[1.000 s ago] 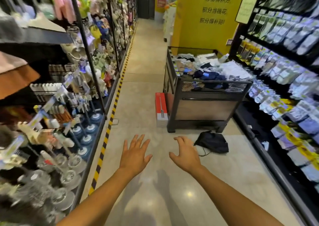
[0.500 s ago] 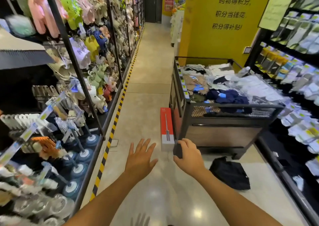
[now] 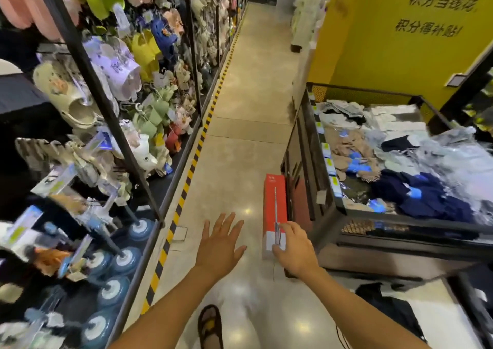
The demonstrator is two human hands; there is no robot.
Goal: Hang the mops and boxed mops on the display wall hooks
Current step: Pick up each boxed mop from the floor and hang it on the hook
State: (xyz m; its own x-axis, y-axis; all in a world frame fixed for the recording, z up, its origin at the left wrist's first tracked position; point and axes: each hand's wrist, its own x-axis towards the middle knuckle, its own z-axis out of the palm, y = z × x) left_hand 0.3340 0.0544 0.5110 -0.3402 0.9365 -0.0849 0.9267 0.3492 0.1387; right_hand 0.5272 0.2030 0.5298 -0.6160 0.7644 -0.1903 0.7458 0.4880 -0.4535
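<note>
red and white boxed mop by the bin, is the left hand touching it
Apart. Head view shows bare floor between the left hand and the boxed mop.

Near end of the boxed mop (image 3: 274, 207) was covered by the right hand (image 3: 293, 250); whether the fingers closed round it could not be told, and the print on its far red end was too small to read. Hanging mops (image 3: 120, 260) on the near left rack were blurred, tags illegible. The bin (image 3: 426, 227) ran off the right edge, the dark bag (image 3: 386, 303) sat partly behind the right forearm, and a sandalled foot (image 3: 210, 327) was cut by the bottom edge.
</note>
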